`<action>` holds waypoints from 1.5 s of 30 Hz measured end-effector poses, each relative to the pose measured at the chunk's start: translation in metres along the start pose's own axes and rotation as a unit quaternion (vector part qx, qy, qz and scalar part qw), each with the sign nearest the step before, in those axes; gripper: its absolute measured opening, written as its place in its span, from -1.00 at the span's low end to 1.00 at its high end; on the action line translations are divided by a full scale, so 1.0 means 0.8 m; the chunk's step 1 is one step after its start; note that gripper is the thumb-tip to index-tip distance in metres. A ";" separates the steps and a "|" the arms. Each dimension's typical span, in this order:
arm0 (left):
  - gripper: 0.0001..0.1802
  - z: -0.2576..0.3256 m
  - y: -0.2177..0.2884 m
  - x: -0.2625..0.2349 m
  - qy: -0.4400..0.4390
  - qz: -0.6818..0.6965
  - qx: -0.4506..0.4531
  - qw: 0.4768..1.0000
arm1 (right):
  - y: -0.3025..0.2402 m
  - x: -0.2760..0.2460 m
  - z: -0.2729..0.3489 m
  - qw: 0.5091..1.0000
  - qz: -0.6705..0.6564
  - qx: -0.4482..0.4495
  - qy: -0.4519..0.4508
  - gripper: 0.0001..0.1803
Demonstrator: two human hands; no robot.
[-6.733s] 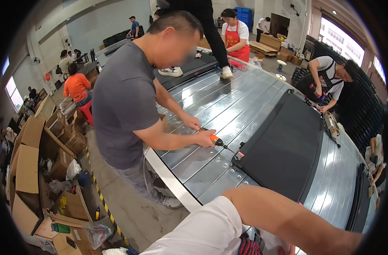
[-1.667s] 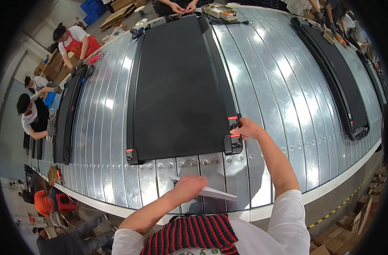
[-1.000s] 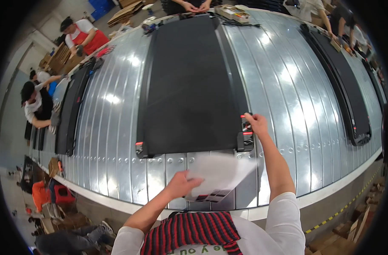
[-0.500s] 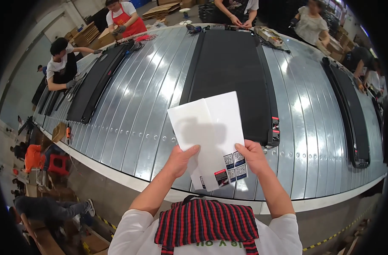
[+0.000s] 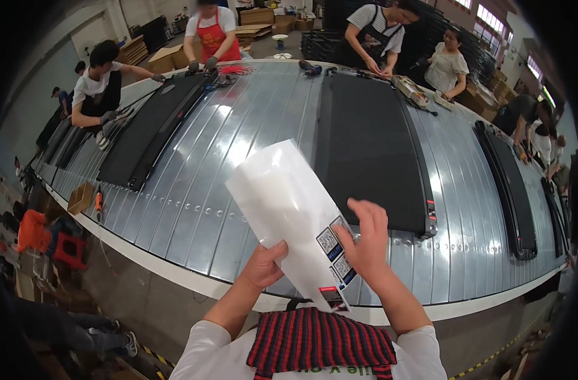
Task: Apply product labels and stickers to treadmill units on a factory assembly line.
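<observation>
A glossy white sticker sheet [image 5: 279, 196], or a small stack of them, is tilted in front of me. Black-and-white square code labels [image 5: 333, 250] and a red and dark label [image 5: 332, 296] run along its right edge. My left hand [image 5: 263, 266] grips its lower left side, thumb on top. By the code labels, my right hand [image 5: 368, 237] has its fingers raised and apart; whether its thumb touches the sheet I cannot tell. Beyond lies a long black padded panel [image 5: 371, 155] with red labels at its near right corner.
The slatted metal table [image 5: 213, 190] carries other black panels at left [image 5: 143, 136] and right [image 5: 507, 183]. An orange-handled tool [image 5: 99, 201] and a cardboard box [image 5: 80, 198] are at its left edge. Several people work along the far side, one in a red apron [image 5: 217, 41].
My right hand has let go of the sheet and its fingers have spread. The sheet has tilted and curled in my left hand. The view has shifted, showing more of the far side.
</observation>
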State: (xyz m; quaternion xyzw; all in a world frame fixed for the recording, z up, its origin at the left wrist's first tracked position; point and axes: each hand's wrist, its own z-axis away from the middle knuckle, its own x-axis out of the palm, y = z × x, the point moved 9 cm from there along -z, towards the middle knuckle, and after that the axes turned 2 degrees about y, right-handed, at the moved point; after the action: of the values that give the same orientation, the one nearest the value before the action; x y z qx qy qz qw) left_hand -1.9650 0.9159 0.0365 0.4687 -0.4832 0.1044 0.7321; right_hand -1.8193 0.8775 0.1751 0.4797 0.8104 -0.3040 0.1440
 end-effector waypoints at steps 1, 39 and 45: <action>-0.51 0.005 0.016 -0.012 0.008 0.009 0.011 1.000 | -0.018 0.012 0.004 0.999 -0.024 -0.021 -0.012 -0.60; -0.71 -0.051 0.074 -0.067 0.025 -0.401 0.060 0.914 | -0.113 0.142 0.007 0.990 -0.059 -0.050 -0.117 -0.79; -0.80 -0.056 0.087 -0.040 -0.037 -0.552 0.057 0.831 | -0.067 0.123 -0.002 0.981 -0.098 0.014 -0.165 -0.83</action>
State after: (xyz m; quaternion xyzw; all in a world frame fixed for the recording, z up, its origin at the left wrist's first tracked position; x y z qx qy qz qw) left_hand -1.9964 0.9979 0.0471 0.7019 -0.1636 -0.3070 0.6216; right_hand -1.9144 0.9274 0.1441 0.3434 0.8140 -0.4028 0.2391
